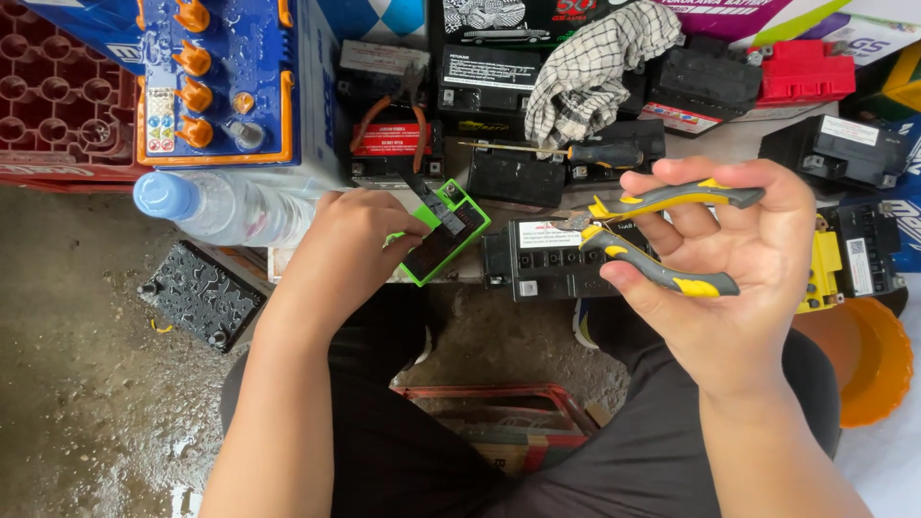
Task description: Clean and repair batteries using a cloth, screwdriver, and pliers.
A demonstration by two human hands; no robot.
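My left hand (350,240) grips a small green-cased battery (443,233), tilted, just above the floor between my knees. In my right hand (724,259) I hold pliers (652,235) with grey and yellow handles. Their handles are spread and the jaws point left toward the green battery, a short gap away. A black battery (542,261) sits on the ground right behind the pliers' jaws.
A large blue battery with orange caps (230,82) stands at the back left, a clear plastic bottle (225,206) lying before it. Several black batteries, a screwdriver (576,153), a checked cloth (590,67) and orange-handled pliers (389,115) crowd the back. An orange bowl (878,360) is right.
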